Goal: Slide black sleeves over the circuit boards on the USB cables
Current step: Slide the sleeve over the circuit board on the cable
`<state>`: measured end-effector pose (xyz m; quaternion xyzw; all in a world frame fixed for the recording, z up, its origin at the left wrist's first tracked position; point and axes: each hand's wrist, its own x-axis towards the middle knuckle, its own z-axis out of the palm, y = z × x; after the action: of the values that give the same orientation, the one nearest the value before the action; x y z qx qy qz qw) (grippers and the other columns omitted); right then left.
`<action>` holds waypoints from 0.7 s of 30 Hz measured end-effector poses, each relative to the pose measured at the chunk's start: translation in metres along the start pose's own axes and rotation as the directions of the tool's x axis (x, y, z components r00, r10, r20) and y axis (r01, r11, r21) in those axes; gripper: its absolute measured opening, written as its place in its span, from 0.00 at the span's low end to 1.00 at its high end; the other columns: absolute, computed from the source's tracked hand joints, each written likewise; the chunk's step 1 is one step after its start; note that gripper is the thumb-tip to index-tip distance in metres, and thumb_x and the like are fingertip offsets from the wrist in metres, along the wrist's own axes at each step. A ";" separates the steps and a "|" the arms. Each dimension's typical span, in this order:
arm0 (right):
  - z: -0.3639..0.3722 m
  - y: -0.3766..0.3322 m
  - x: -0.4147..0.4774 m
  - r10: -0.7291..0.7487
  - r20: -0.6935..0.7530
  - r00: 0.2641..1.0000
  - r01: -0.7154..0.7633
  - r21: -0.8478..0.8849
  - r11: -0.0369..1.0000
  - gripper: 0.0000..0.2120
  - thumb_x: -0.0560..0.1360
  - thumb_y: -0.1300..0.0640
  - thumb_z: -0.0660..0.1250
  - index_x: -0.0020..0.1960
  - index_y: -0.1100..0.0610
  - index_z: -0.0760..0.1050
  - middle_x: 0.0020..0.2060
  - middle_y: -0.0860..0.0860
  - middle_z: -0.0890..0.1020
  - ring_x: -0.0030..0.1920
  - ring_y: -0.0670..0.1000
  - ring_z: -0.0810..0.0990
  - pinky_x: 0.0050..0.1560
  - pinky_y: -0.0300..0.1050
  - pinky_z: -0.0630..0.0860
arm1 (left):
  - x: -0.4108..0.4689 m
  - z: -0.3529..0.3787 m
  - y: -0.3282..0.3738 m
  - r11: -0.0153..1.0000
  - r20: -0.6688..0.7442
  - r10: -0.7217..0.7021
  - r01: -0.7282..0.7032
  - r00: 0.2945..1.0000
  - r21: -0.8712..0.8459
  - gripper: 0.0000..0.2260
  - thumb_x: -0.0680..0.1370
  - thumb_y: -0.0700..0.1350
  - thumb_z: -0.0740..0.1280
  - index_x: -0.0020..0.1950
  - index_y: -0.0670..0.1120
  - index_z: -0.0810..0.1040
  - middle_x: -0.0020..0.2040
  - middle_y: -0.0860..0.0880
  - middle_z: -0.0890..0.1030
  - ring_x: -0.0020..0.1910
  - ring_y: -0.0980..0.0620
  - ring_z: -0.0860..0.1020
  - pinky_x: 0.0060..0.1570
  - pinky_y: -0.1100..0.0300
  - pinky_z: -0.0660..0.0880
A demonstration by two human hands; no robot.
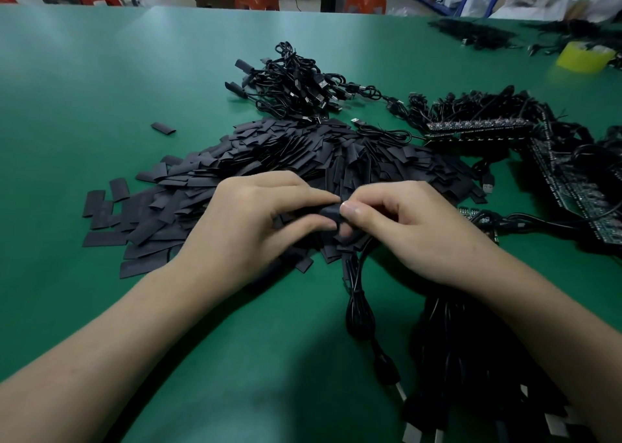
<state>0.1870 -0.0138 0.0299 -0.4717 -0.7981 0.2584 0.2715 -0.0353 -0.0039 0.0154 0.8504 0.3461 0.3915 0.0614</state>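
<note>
Head view: left hand (255, 222) and right hand (415, 229) meet over the green table (101, 89), both pinching one black sleeve (328, 212) between thumb and fingers. Its cable (358, 294) drops just below the right hand. Sleeve pile (269, 160) sits right behind both hands, with circuit boards (481, 127) beyond the right hand.
</note>
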 end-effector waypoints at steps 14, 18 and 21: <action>-0.007 0.002 -0.004 -0.342 -0.328 0.881 0.284 -0.211 0.935 0.03 0.76 0.62 0.76 0.49 0.57 0.85 0.42 0.43 0.83 0.42 0.37 0.79 0.45 0.29 0.70 | 0.000 -0.001 0.000 0.965 -0.098 -0.194 0.172 0.976 -0.197 0.09 0.77 0.49 0.75 0.54 0.47 0.87 0.47 0.52 0.86 0.47 0.53 0.84 0.47 0.52 0.79; -0.005 0.003 -0.004 -0.399 -0.301 0.866 0.329 -0.257 0.909 0.03 0.77 0.62 0.75 0.50 0.58 0.85 0.43 0.45 0.83 0.45 0.34 0.78 0.50 0.28 0.70 | 0.000 0.001 0.000 0.978 -0.075 -0.147 0.134 0.986 -0.159 0.09 0.76 0.47 0.76 0.54 0.46 0.87 0.48 0.53 0.86 0.48 0.56 0.83 0.50 0.55 0.79; -0.004 0.002 -0.005 -0.395 -0.301 0.868 0.333 -0.237 0.913 0.03 0.77 0.62 0.75 0.50 0.58 0.85 0.42 0.44 0.83 0.43 0.35 0.78 0.47 0.29 0.71 | 0.000 0.001 0.001 0.983 -0.083 -0.130 0.118 0.988 -0.144 0.09 0.76 0.47 0.76 0.54 0.46 0.87 0.48 0.52 0.86 0.48 0.56 0.83 0.50 0.56 0.79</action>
<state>0.1924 -0.0168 0.0305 -0.3722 -0.8330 0.0443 0.4070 -0.0339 -0.0044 0.0152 0.8020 0.3730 0.4486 0.1286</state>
